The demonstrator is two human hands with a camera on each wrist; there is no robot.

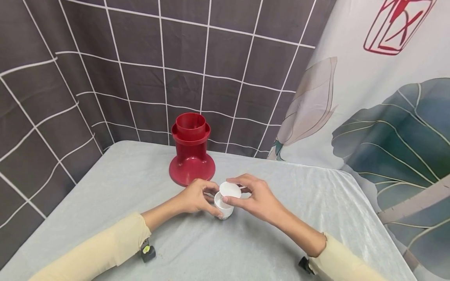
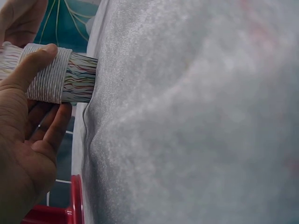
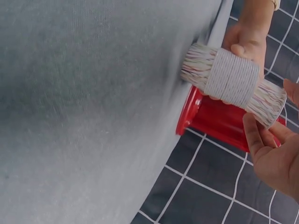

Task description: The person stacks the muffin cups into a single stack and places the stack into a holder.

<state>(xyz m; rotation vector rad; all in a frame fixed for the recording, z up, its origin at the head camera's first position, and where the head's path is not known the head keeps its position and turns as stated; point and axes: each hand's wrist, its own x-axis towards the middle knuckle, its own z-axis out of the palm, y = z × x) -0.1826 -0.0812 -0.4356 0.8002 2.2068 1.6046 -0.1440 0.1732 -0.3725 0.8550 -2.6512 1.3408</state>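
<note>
My left hand point(image 1: 197, 197) grips a white cup point(image 1: 225, 212) standing on the table. White cord point(image 2: 57, 80) winds round its middle, and thin wavy coloured streaks show below the cord. In my right hand point(image 1: 256, 198), thumb and fingers pinch a smaller white cup-like piece point(image 1: 230, 189) with a flat round face turned up. That piece tilts over the cup's opening, overlapping its rim in the head view. The right wrist view shows the same streaks on the upper piece point(image 3: 267, 103), right above the cord-wrapped part. My left thumb lies along the cord in the left wrist view.
A red plastic stand point(image 1: 191, 156) with a broad round base and ringed top is behind my left hand. Pale cloth covers the table point(image 1: 211, 253). Behind it hang a dark grid-patterned curtain point(image 1: 140, 43) and a leaf-printed cloth point(image 1: 393, 136).
</note>
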